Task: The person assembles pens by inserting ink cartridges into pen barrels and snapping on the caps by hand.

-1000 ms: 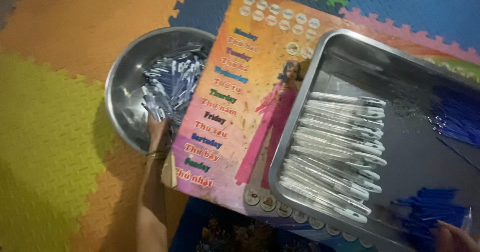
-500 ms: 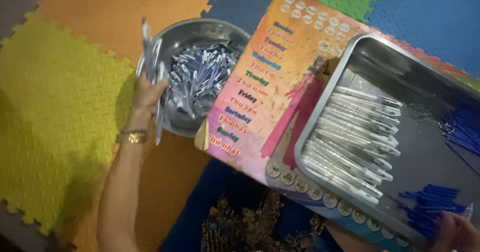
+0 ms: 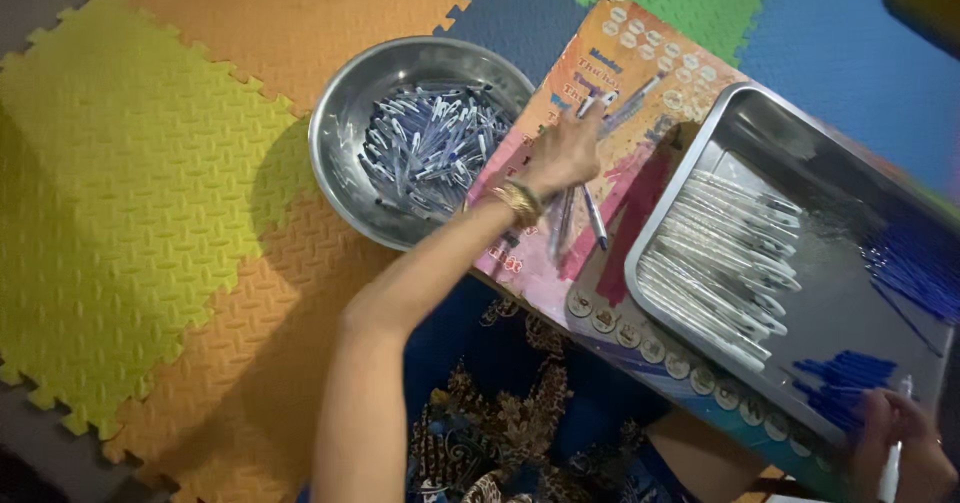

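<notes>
My left hand (image 3: 566, 151), with a gold bracelet on the wrist, is closed on a bunch of pen barrels (image 3: 590, 213) above a colourful printed board (image 3: 640, 73). To its left a round steel bowl (image 3: 345, 123) holds several more pen barrels (image 3: 430, 143). At the bottom right corner my right hand (image 3: 900, 443) grips a single white pen (image 3: 893, 468) beside a rectangular steel tray (image 3: 830, 293). A row of clear pen barrels (image 3: 715, 253) lies in that tray, with blue refills (image 3: 915, 273) and blue caps (image 3: 845, 378).
Foam puzzle mats in yellow (image 3: 110, 193), orange (image 3: 300, 3), green and blue cover the floor. The board rests over my lap, on patterned dark cloth (image 3: 500, 433). The tray sits on the board's right part.
My left hand left the bowl's near rim, rose with a bunch of pen barrels, and moved right over the board. The view shifted slightly.
</notes>
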